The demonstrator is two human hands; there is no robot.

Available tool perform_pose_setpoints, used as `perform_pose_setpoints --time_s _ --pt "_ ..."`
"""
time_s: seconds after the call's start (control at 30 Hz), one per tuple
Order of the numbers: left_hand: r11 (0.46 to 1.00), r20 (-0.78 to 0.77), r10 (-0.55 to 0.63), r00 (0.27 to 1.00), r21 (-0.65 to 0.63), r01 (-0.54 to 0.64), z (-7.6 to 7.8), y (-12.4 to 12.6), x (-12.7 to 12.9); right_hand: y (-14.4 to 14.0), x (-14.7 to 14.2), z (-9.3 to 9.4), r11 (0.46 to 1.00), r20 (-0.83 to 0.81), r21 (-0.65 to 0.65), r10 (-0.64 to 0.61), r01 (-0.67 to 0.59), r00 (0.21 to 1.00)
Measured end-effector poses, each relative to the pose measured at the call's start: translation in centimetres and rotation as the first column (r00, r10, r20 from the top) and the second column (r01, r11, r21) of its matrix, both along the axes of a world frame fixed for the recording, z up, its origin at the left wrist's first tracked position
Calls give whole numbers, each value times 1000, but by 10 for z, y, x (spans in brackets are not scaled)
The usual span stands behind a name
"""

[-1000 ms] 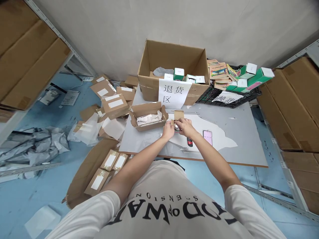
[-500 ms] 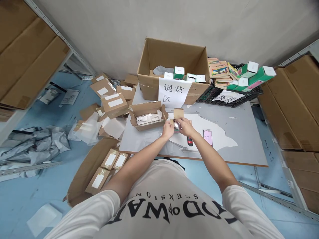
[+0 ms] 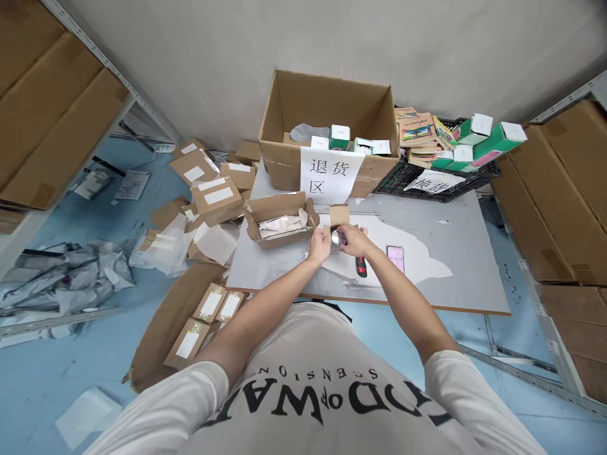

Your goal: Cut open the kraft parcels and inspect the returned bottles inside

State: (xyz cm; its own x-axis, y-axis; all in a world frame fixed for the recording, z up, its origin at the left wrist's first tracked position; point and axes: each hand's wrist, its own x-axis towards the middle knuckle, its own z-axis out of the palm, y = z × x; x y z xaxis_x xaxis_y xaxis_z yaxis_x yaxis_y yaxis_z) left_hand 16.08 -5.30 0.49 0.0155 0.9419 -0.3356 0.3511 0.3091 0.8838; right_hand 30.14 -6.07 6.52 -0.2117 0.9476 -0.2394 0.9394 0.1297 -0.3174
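A small cardboard box (image 3: 339,215) with its flap raised sits between my hands on the table. My left hand (image 3: 319,246) is closed on the box's left side. A round, shiny object with a dark rim (image 3: 338,237) shows at the box's opening, and the fingers of my right hand (image 3: 355,241) grip its right edge. Its exact kind is not clear. Below my right hand lies a red and black utility knife (image 3: 361,266). To the left stands an open cardboard tray box (image 3: 283,232) with white paper inside.
At the back is a large carton (image 3: 279,151) with a paper sign, holding green and white boxes. Beside it stands a black crate (image 3: 386,185) with booklets and boxes. A phone (image 3: 395,258) lies at right. Cardboard parcels (image 3: 218,199) are piled left of the table (image 3: 465,265).
The round object has tilted and now shows a darker face and rim. My right hand has shifted slightly around it. My left hand stays on the box.
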Motion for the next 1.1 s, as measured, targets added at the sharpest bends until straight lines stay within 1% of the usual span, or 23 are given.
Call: perform_pose_setpoints --time_s 0.17,0.23,0.33,0.43,0.5,0.57,0.63,0.7,0.73,0.8,0.83,0.87,0.9,0.97,1.03,1.1 --pt "1000 18 9 1000 -7 -9 -7 -1 2 5 -1 -1 992 -27 -68 -105 103 994" --pt "1000 19 7 1000 -6 -7 -9 0 2 5 -2 -4 992 -19 -63 -109 108 994" --pt "1000 15 1 1000 -4 -1 -10 3 1 2 -4 -8 997 0 3 -75 75 997" --pt "1000 22 6 1000 3 -6 -7 3 -1 -5 -2 -14 997 -34 79 -17 20 999" --pt "1000 55 15 998 14 -15 -6 3 -2 -11 3 -18 990 -72 140 28 -17 997" --pt "999 108 26 994 29 -29 -5 2 -3 -17 10 -22 977 -113 211 48 -24 992" --pt "998 169 31 985 51 -40 -6 1 -4 -23 17 -28 957 -183 288 26 28 983" --pt "997 231 21 973 72 -38 -7 0 -4 -28 24 -35 927 -288 345 -44 147 957" --pt "996 264 8 965 81 -30 -8 -1 -5 -31 27 -39 911 -348 349 -93 221 933" --pt "994 330 -32 943 109 -5 -8 -2 -5 -37 32 -46 889 -455 304 -180 342 872" --pt "991 355 -58 933 131 12 -8 -3 -5 -40 33 -49 891 -491 270 -199 365 848" --pt "987 367 -88 926 160 30 -7 -4 -5 -43 35 -52 901 -515 241 -195 360 835" --pt "980 358 -122 926 194 54 -6 -6 -6 -45 35 -55 916 -529 223 -173 333 831" --pt "952 260 -212 942 272 139 -4 -11 -8 -50 36 -59 942 -537 214 -107 258 837" --pt "899 84 -313 946 349 266 -1 -16 -10 -52 36 -63 954 -531 212 -68 210 844" --pt "826 -93 -394 914 401 397 2 -19 -13 -53 35 -65 960 -519 207 -54 187 853"
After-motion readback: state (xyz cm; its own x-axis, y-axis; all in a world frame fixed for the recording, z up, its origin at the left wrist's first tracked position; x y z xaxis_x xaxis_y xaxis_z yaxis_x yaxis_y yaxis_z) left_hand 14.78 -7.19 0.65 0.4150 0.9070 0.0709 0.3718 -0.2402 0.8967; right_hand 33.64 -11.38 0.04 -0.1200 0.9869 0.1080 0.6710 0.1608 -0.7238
